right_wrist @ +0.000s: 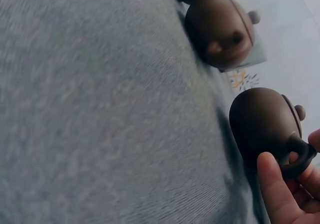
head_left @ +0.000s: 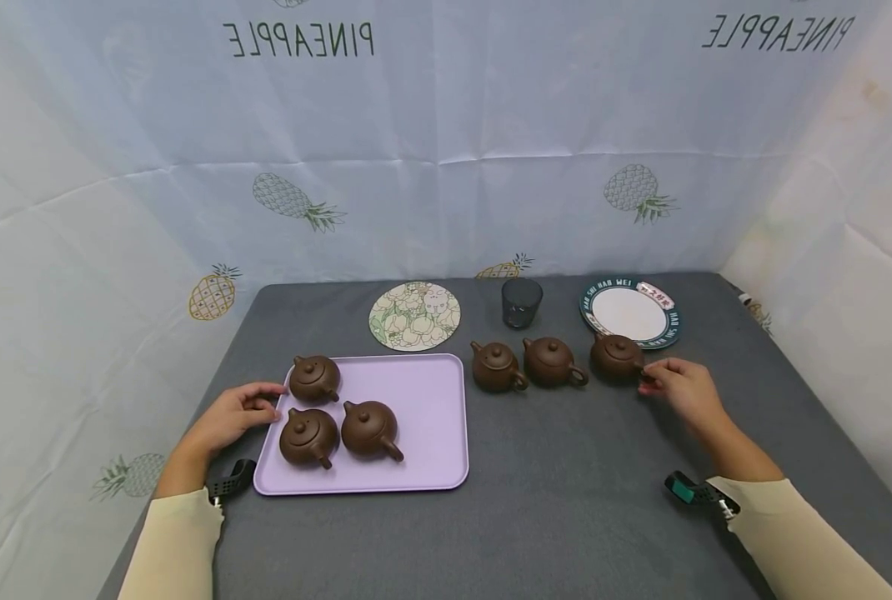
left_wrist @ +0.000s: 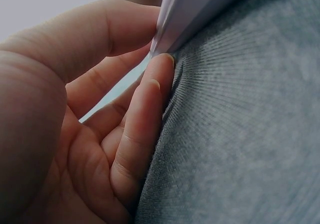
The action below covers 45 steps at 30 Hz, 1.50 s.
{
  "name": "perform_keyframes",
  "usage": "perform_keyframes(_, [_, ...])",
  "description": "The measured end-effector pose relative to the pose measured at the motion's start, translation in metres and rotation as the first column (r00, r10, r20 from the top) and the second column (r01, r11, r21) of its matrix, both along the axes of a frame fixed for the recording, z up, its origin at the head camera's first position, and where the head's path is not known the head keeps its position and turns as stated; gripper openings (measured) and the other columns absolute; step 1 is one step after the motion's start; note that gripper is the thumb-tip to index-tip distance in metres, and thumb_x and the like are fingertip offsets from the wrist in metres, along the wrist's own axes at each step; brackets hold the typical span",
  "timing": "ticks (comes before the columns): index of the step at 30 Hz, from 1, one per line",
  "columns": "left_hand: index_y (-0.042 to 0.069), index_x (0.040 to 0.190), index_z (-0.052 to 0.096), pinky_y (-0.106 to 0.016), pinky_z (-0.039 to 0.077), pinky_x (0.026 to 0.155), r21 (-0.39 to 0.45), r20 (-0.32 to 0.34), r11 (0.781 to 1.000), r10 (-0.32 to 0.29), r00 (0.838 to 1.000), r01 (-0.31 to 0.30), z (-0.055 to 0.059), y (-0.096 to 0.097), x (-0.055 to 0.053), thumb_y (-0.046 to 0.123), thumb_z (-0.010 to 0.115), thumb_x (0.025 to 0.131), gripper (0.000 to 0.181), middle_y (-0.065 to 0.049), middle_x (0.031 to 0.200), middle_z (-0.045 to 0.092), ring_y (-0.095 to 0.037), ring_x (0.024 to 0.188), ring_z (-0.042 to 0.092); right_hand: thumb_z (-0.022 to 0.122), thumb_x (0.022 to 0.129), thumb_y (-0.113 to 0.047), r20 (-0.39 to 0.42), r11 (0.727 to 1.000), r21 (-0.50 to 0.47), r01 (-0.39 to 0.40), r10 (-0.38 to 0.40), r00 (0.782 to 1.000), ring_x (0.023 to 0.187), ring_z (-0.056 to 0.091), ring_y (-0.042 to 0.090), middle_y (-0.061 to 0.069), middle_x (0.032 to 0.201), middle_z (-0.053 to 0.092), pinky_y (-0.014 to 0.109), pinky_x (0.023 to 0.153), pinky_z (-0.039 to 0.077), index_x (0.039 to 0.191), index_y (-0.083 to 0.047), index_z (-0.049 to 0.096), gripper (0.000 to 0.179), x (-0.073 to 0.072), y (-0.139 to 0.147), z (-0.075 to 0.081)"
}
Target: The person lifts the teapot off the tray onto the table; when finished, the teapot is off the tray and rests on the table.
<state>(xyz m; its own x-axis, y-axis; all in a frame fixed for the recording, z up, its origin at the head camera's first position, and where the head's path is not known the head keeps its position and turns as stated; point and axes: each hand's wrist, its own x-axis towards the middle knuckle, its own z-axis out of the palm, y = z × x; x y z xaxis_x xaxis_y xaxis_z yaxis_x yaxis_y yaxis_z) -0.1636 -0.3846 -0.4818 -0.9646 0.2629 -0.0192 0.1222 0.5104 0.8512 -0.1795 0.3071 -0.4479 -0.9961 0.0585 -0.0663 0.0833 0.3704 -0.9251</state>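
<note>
My right hand (head_left: pixel 684 390) grips the handle of a brown teapot (head_left: pixel 616 358), the rightmost of three in a row. In the right wrist view, the thumb and fingers close around the handle of that teapot (right_wrist: pixel 265 121). At the left edge of a lilac tray (head_left: pixel 433 425), my left hand (head_left: pixel 236 414) pinches the rim. The left wrist view shows its thumb and fingertips right at the tray's side wall (left_wrist: pixel 175 19). Three brown teapots stand on the tray: one at the back (head_left: pixel 314 379), one in front (head_left: pixel 308 437) and one beside it (head_left: pixel 369 429).
Two more teapots, one on the left (head_left: pixel 494 367) and one in the middle (head_left: pixel 549 362), stand right of the tray. Behind are a round patterned mat (head_left: pixel 414 315), a dark glass (head_left: pixel 522 302) and a green-rimmed plate (head_left: pixel 588 312). A printed curtain (head_left: pixel 446 217) hangs behind the grey table (head_left: pixel 536 517).
</note>
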Motion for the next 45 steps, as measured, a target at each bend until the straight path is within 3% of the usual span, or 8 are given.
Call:
perform_keyframes(10, [-0.009, 0.124, 0.058, -0.017, 0.044, 0.073, 0.008, -0.009, 1.0, -0.003, 1.0, 0.003, 0.001, 0.0, 0.0, 0.002, 0.072, 0.086, 0.042, -0.009, 0.083, 0.069, -0.008, 0.078, 0.062, 0.045, 0.103, -0.014, 0.006, 0.996, -0.082, -0.021, 0.022, 1.0, 0.076, 0.067, 0.012, 0.008, 0.092, 0.06, 0.03, 0.072, 0.055, 0.116, 0.023, 0.05, 0.04, 0.002, 0.002, -0.005])
perform_keyframes(20, [-0.009, 0.122, 0.058, -0.017, 0.044, 0.072, 0.006, -0.024, 1.0, -0.007, 1.0, 0.007, 0.001, 0.001, 0.0, 0.003, 0.072, 0.086, 0.041, -0.008, 0.082, 0.069, -0.007, 0.077, 0.061, 0.046, 0.103, -0.016, 0.015, 0.999, -0.045, -0.03, 0.031, 0.999, 0.077, 0.065, 0.011, 0.017, 0.097, 0.059, 0.029, 0.072, 0.054, 0.116, 0.023, 0.051, 0.041, 0.0, 0.0, -0.006])
perform_keyframes(22, [-0.009, 0.122, 0.058, -0.017, 0.044, 0.072, 0.005, -0.025, 1.0, -0.006, 1.0, 0.006, 0.001, 0.001, 0.0, 0.002, 0.072, 0.086, 0.041, -0.008, 0.082, 0.069, -0.007, 0.078, 0.061, 0.048, 0.103, -0.019, 0.019, 0.999, 0.015, -0.037, 0.036, 0.999, 0.079, 0.065, 0.011, 0.019, 0.099, 0.06, 0.029, 0.072, 0.054, 0.116, 0.021, 0.052, 0.042, 0.001, 0.002, -0.004])
perform_keyframes(24, [-0.008, 0.123, 0.058, -0.017, 0.044, 0.072, 0.004, -0.021, 1.0, -0.003, 1.0, 0.003, 0.001, 0.001, 0.0, 0.002, 0.072, 0.086, 0.041, -0.009, 0.083, 0.069, -0.007, 0.078, 0.061, 0.049, 0.103, -0.027, 0.004, 0.988, 0.155, -0.024, 0.024, 1.0, 0.079, 0.064, 0.014, 0.018, 0.098, 0.062, 0.03, 0.069, 0.054, 0.115, 0.015, 0.057, 0.044, 0.002, 0.004, 0.0])
perform_keyframes(28, [-0.008, 0.123, 0.058, -0.017, 0.044, 0.072, -0.013, -0.017, 1.0, 0.003, 1.0, -0.004, 0.003, 0.0, 0.001, 0.003, 0.072, 0.086, 0.041, -0.008, 0.083, 0.069, -0.007, 0.078, 0.061, 0.049, 0.101, -0.039, -0.075, 0.915, 0.399, 0.06, -0.033, 0.997, 0.081, 0.064, 0.025, 0.016, 0.092, 0.066, 0.034, 0.061, 0.047, 0.113, 0.006, 0.061, 0.048, 0.006, 0.004, 0.012])
perform_keyframes(30, [-0.008, 0.123, 0.058, -0.017, 0.044, 0.072, -0.019, -0.017, 1.0, 0.005, 1.0, -0.006, 0.003, -0.001, 0.001, 0.003, 0.072, 0.086, 0.041, -0.008, 0.083, 0.069, -0.007, 0.078, 0.061, 0.048, 0.101, -0.043, -0.11, 0.897, 0.43, 0.099, -0.057, 0.992, 0.084, 0.063, 0.03, 0.016, 0.092, 0.067, 0.035, 0.06, 0.046, 0.113, 0.003, 0.062, 0.049, 0.008, 0.001, 0.019])
perform_keyframes(37, [-0.009, 0.123, 0.058, -0.017, 0.044, 0.073, -0.001, -0.012, 1.0, 0.0, 1.0, 0.0, 0.003, 0.0, 0.001, 0.002, 0.072, 0.086, 0.041, -0.008, 0.083, 0.069, -0.007, 0.078, 0.061, 0.051, 0.101, -0.036, -0.162, 0.934, 0.354, 0.057, 0.001, 0.987, 0.087, 0.063, 0.026, 0.016, 0.096, 0.066, 0.028, 0.065, 0.048, 0.111, 0.002, 0.062, 0.041, 0.01, -0.041, 0.036])
perform_keyframes(45, [-0.008, 0.123, 0.058, -0.018, 0.044, 0.072, -0.012, -0.006, 1.0, -0.002, 1.0, 0.002, 0.003, 0.001, 0.0, 0.003, 0.072, 0.086, 0.041, -0.008, 0.082, 0.069, -0.007, 0.077, 0.061, 0.063, 0.096, -0.025, -0.248, 0.943, 0.31, -0.122, 0.204, 0.947, 0.075, 0.057, 0.018, 0.003, 0.086, 0.065, 0.036, 0.064, 0.045, 0.1, -0.009, 0.067, 0.017, 0.014, -0.119, 0.02])
